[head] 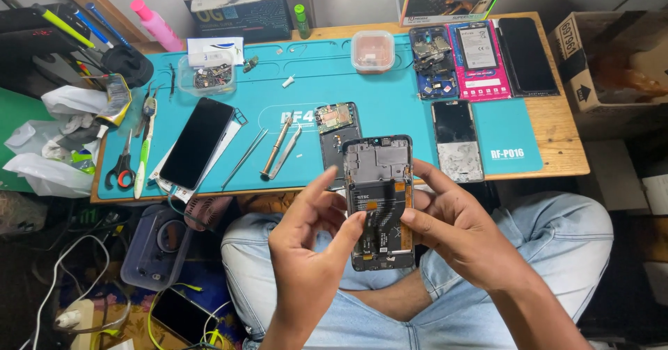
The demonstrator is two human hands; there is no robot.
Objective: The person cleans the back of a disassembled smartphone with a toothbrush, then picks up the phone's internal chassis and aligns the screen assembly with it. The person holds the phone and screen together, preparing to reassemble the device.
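Note:
I hold an opened phone frame (pixel 379 197) upright above my lap, its back cover off so the dark battery and inner parts show. My right hand (pixel 459 235) grips its right edge, thumb on the battery. My left hand (pixel 309 242) touches the left edge with fingertips and thumb. On the teal work mat (pixel 390 92) behind it lies another opened phone body (pixel 337 131), partly hidden by the held frame.
The mat also carries a black phone (pixel 197 142), a screwdriver (pixel 276 148), tweezers (pixel 285 153), scissors (pixel 122 163), a phone screen (pixel 457 141), two small plastic tubs (pixel 372 51), and phone parts at the far right (pixel 480 61). A cardboard box (pixel 609 58) stands right; cables clutter the floor left.

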